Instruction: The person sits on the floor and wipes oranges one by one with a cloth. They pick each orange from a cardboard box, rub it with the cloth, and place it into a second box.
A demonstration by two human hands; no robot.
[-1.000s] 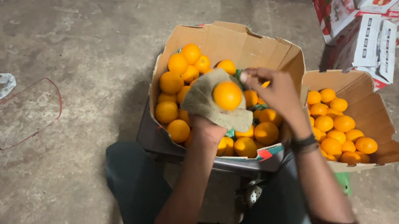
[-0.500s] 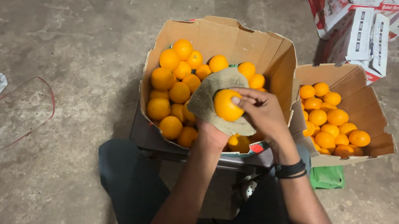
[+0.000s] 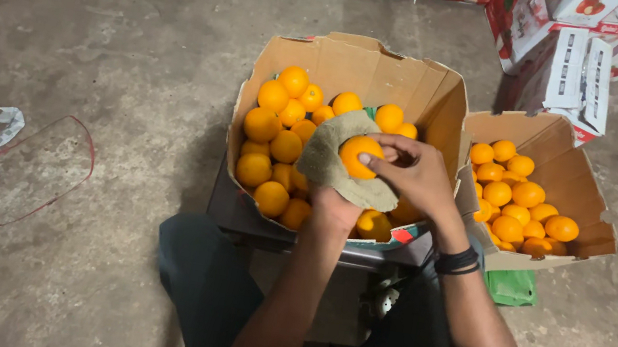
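Cardboard boxes of oranges: 2, large box (image 3: 357,66) and smaller box (image 3: 549,148)
Hands: 2, left hand (image 3: 333,206) and right hand (image 3: 415,173)
Cloths: 1, olive cloth (image 3: 328,152)
Oranges held: 1, held orange (image 3: 357,154)
Red wire loops: 1, wire loop (image 3: 36,169)

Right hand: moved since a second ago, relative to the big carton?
Yes. The right hand came down from the back of the big carton onto the orange cupped in the cloth.
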